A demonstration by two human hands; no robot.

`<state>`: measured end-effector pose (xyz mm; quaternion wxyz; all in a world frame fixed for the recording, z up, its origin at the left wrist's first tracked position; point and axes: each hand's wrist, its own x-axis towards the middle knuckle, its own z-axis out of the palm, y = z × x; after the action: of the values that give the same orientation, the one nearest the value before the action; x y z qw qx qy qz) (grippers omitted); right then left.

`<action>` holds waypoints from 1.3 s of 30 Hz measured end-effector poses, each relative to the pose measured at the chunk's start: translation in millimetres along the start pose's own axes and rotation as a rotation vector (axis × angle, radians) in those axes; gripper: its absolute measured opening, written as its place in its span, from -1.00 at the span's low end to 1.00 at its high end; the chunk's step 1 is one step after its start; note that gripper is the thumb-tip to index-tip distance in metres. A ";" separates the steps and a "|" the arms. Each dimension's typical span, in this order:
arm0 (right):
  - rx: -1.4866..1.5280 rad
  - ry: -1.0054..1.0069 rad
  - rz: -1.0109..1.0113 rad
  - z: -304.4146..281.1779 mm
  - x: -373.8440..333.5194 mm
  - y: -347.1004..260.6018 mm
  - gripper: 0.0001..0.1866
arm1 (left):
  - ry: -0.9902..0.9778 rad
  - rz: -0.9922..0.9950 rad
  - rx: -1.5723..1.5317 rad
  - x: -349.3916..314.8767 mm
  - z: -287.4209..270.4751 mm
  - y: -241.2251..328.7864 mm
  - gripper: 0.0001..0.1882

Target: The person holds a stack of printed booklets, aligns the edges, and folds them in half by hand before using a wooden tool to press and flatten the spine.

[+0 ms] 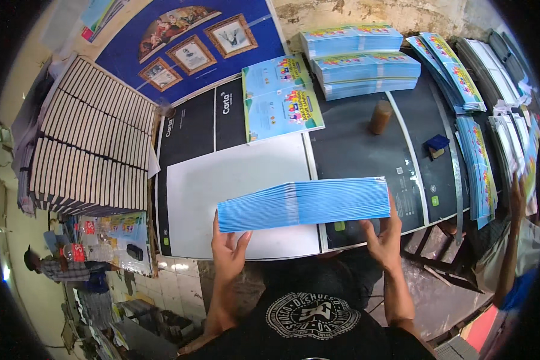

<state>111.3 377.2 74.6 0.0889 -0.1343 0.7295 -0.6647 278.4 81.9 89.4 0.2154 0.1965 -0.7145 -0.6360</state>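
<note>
Between my two hands I hold a thick stack of light blue booklets (336, 201), its layered edges turned up toward me. My left hand (228, 249) is closed on the left end, thumb in front. My right hand (384, 240) grips the right end the same way. The stack is held over the near part of the work table, above a large white sheet (234, 171) and black boards. Past the white sheet lie printed blue, yellow and green covers (282, 99), flat and face up.
Tall piles of blue booklets (369, 69) stand at the back. A brown cylinder (380, 117) and a small dark blue block (437, 144) sit on black board. More booklets (477, 171) line the right side, near another person's arm (515, 222). Stacked books (90, 138) rise at left.
</note>
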 end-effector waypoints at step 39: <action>-0.950 -0.687 -0.521 9.7 49.8 -62.3 -0.25 | -0.276 0.150 0.341 44.2 2.1 -32.4 0.17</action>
<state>71.9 347.3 138.0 0.0839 -0.5374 0.8178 -0.1879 240.8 55.4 59.5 0.1261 0.0877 -0.8468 -0.5093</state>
